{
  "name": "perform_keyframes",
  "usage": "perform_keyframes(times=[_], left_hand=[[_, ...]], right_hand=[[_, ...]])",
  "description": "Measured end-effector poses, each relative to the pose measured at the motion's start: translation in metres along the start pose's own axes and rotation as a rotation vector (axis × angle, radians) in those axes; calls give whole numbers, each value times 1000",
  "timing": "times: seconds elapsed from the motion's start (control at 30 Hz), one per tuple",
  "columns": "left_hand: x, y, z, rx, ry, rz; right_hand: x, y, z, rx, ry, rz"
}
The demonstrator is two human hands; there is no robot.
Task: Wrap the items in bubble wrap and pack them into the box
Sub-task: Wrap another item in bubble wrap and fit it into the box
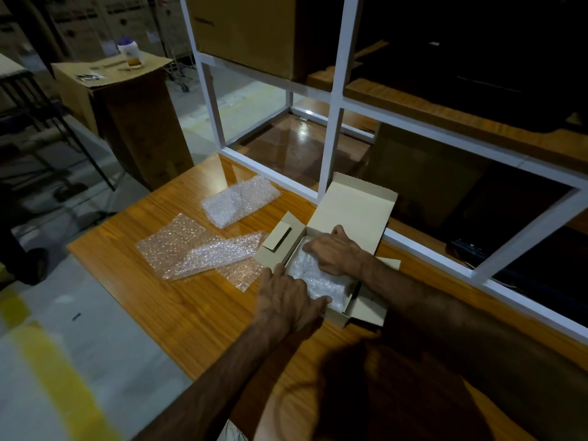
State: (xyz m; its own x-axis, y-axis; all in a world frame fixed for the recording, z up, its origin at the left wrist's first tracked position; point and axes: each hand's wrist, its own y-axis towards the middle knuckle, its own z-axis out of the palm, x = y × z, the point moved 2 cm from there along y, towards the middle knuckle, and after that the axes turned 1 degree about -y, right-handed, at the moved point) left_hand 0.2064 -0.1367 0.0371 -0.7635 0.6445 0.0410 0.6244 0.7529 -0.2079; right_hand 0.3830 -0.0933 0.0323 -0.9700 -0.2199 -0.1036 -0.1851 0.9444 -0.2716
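Note:
A small open cardboard box (356,211) sits on the wooden table, lid flap raised at the back. Inside lies a bubble-wrapped bundle (313,276); what it wraps is hidden. My left hand (288,302) rests over the box's near left corner, thumb against the bundle. My right hand (334,253) lies on top of the bundle, fingers bent down onto it. Left of the box, loose bubble wrap sheets (191,246) lie flat. Behind them sits another bubble-wrapped bundle (238,202).
A white metal frame (334,122) rises right behind the box. The table's left edge (121,300) drops to the floor. A tall cardboard carton (127,116) with a bottle (130,54) on top stands at the far left.

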Motion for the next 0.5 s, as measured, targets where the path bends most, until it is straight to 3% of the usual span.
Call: perform_keyframes(times=[0.13, 0.3, 0.4, 0.5], left_hand=[[2, 4, 0, 24, -4, 10], [10, -4, -2, -22, -5, 44], [23, -14, 3, -198, -58, 132], [37, -30, 10, -365, -281, 235]], right_hand=[[1, 0, -13, 61, 35, 46], [4, -11, -12, -8, 188, 102], [11, -26, -9, -158, 281, 223], [31, -54, -3, -372, 431, 395]])
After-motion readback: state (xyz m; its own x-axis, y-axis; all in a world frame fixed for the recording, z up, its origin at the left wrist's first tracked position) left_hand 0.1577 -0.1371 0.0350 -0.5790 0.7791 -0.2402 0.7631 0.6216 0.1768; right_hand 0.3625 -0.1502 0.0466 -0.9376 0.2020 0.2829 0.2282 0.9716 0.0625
